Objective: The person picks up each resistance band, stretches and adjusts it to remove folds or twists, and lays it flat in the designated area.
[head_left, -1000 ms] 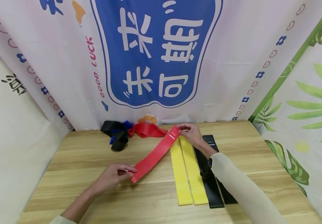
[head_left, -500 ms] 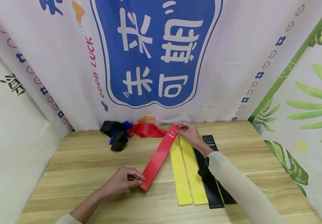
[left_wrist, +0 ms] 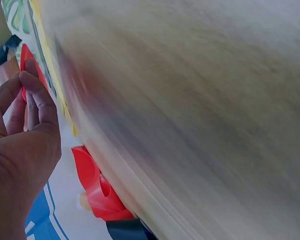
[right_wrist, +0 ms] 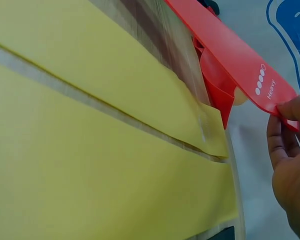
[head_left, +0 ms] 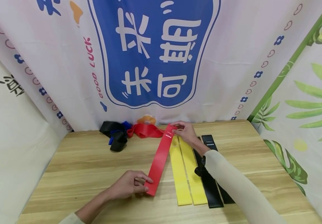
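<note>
I'm on the head camera: the red band runs at a slant across the middle of the worktop, a hand at each end. The left hand has the end toward the near edge, thumb and fingertips brought together on it – no wide gap there. Whether that end touches the wood, I can't tell.

Up by the far edge, the right hand pinches the other end between thumb and fingers. My right wrist view shows that end raised, with "Heavy" and a row of dots printed on it, one of them hollow.

Just right of the red band lie two yellow bands, side by side, lengthwise toward the near edge. Beyond them, toward the right edge, are two black bands, partly under the right sleeve. A dark device sits at that wrist.

Along the far edge, toward the far left corner, I've got a loose heap – a crumpled red strip, curled black strips and a bit of blue. A printed curtain hangs behind the far edge.
</note>
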### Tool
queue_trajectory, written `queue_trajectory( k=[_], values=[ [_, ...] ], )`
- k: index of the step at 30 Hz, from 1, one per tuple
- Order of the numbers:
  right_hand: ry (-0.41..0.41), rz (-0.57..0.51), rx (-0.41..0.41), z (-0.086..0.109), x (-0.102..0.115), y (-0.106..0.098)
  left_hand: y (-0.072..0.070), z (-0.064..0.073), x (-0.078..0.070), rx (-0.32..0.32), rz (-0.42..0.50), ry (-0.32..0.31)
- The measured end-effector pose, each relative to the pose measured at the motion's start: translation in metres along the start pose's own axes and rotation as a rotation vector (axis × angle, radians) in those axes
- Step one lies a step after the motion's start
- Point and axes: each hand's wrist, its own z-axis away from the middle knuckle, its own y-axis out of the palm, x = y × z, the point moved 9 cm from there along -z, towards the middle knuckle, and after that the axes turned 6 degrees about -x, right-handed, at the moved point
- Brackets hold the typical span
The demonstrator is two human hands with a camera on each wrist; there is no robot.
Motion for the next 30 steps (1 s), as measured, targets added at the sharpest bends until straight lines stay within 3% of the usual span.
queue_trajectory(
  k=[6, 11, 23, 30],
  values=[
    [-0.016, 0.033, -0.032, -0.003, 0.001, 0.003, 0.010, -0.001, 0.002, 0.022, 0.061, -0.051],
    [-0.012, 0.058, -0.028, -0.005, 0.001, 0.008, 0.017, -0.001, -0.002, 0.022, 0.072, -0.046],
    [-0.028, 0.111, -0.024, -0.008, -0.002, 0.017, 0.029, -0.005, -0.011, 0.035, -0.007, 0.000],
    [-0.014, 0.096, 0.009, -0.009, -0.007, 0.026, 0.034, -0.009, -0.012, 0.054, -0.027, -0.028]
  ],
)
